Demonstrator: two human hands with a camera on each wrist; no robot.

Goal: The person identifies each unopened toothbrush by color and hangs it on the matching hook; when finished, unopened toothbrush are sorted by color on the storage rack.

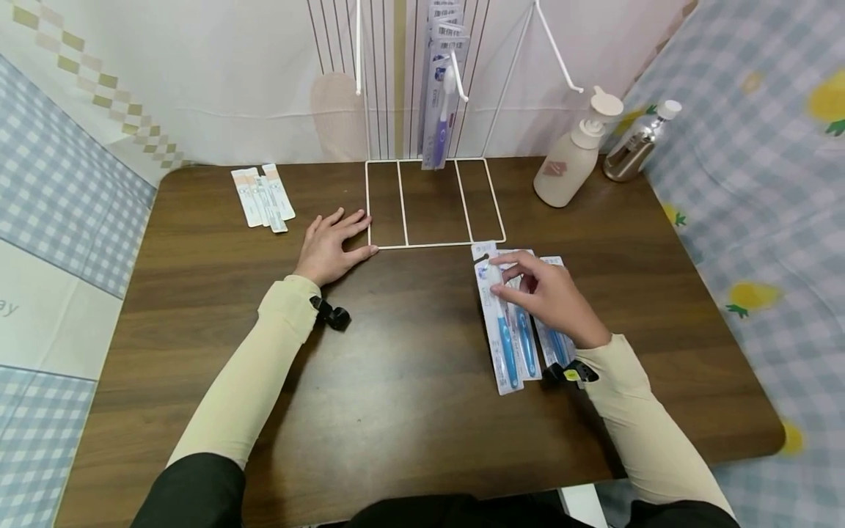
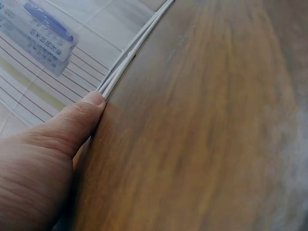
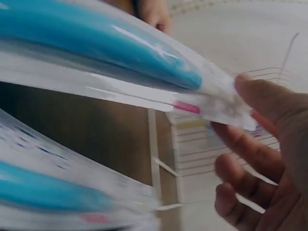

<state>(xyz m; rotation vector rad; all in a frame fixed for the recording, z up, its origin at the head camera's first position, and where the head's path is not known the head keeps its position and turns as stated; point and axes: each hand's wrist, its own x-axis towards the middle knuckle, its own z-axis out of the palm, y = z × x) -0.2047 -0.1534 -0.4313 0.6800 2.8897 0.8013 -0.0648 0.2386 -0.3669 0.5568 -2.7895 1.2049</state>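
My right hand (image 1: pixel 551 299) pinches the upper end of a packaged toothbrush (image 1: pixel 507 352) with a blue handle. In the right wrist view this pack (image 3: pixel 144 43) runs between thumb and fingers, close to the camera and blurred. More blue toothbrush packs (image 1: pixel 526 341) are beside and under the hand, partly covered by it. My left hand (image 1: pixel 328 249) lies on the table with fingers spread, touching the near left side of the white wire rack's base (image 1: pixel 422 245). In the left wrist view the thumb (image 2: pixel 79 118) presses against the white wire.
Purple toothbrush packs (image 1: pixel 439 139) hang from a middle hook of the rack. Bare hooks (image 1: pixel 560 48) stick out at the sides. Several small white packets (image 1: pixel 254 198) lie at the back left. A pump bottle (image 1: pixel 566 165) and a silver bottle (image 1: pixel 634 150) stand at the back right.
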